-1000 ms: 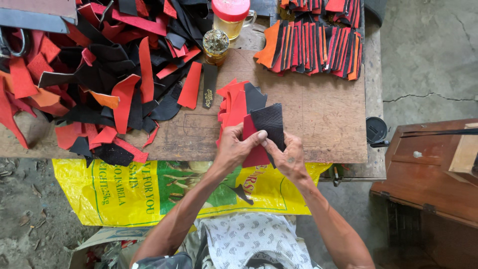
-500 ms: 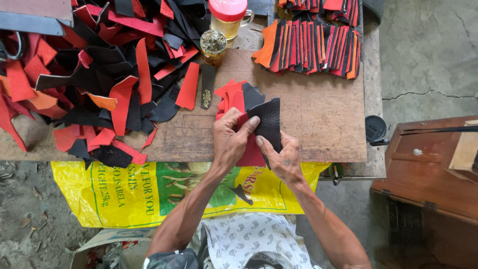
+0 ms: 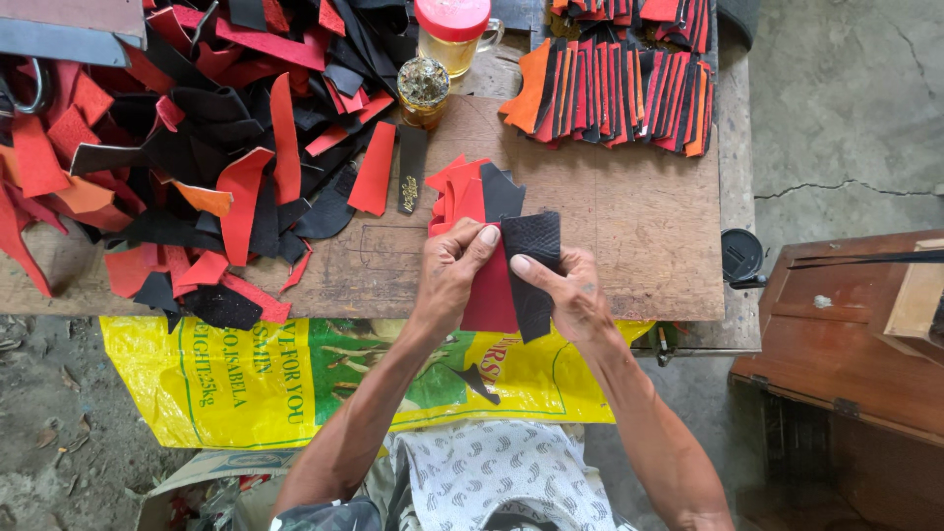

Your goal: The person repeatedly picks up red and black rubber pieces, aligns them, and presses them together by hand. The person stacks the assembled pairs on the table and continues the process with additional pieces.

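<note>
Two hands meet over the near edge of the bench (image 3: 629, 236), both pinching the same cut pieces. The left hand (image 3: 454, 267) is closed on a red piece (image 3: 492, 295), thumb on top near its upper edge. The right hand (image 3: 570, 295) grips a black textured piece (image 3: 533, 246) that lies over the red one, thumb pressed on its left side. Both pieces are held just above the bench, touching each other, with their lower ends hanging past its near edge.

Just beyond the hands lies a small stack of red and black pieces (image 3: 472, 192). A big loose heap of red, orange and black scraps (image 3: 197, 157) covers the left part of the bench. At the far right sits a neat row of stacked pieces (image 3: 619, 84). Between heap and row stand a small jar (image 3: 423, 88) and, behind it, a red-lidded jar (image 3: 452, 34). A yellow sack (image 3: 256, 379) hangs below the near edge.
</note>
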